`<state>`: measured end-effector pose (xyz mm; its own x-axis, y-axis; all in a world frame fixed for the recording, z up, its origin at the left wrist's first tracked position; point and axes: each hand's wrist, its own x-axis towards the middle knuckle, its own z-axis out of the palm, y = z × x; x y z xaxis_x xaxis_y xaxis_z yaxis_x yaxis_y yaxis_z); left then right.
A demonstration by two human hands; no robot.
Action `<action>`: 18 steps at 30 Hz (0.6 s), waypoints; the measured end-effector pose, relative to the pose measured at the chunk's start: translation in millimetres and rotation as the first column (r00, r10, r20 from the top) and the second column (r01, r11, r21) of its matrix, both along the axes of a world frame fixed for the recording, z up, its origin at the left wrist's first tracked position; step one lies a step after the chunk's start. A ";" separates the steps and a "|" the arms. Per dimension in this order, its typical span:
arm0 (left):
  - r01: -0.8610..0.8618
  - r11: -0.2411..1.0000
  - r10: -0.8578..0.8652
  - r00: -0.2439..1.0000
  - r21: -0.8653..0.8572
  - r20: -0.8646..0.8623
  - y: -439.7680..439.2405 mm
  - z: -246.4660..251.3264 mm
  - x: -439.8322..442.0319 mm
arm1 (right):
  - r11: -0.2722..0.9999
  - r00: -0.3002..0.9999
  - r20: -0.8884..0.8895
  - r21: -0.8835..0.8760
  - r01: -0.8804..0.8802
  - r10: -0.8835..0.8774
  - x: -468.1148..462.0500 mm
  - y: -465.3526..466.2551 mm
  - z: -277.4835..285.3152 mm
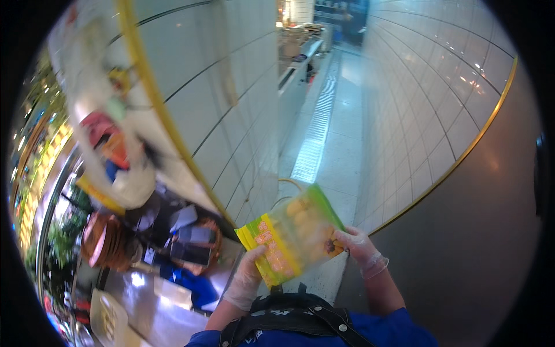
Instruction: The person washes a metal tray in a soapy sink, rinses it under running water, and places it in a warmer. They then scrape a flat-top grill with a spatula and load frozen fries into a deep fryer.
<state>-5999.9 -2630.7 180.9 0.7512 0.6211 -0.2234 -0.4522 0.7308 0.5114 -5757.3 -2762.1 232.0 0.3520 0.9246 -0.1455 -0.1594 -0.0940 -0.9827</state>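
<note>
A sealed plastic bag of yellowish round food pieces, with green and yellow printed ends, is held between both gloved hands in front of a dark apron. My left hand, in a clear disposable glove, grips the bag's lower left end. Gripping the right end near its corner is my right hand, in a similar glove. The bag is tilted, and its contents look pale through the film.
A tiled wall with yellow edging stands at left, another tiled wall at right. Between them a floor drain grate runs along a passage. At lower left, a metal counter holds a wicker basket with phones and stacked brown items.
</note>
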 end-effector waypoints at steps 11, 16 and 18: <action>0.445 0.896 -0.443 0.895 0.018 -0.060 136.0 -41.3 222.3 | 0.914 0.937 -0.080 -0.261 0.311 -0.341 178.2 28.1 -75.4; 0.517 0.855 -0.516 0.856 0.035 -0.035 195.2 -75.3 353.9 | 0.835 0.897 0.061 -0.343 0.430 -0.437 294.0 78.6 -87.0; 0.540 0.841 -0.538 0.841 0.032 -0.048 214.0 -69.0 397.6 | 0.845 0.900 0.093 -0.315 0.433 -0.426 339.4 99.0 -86.1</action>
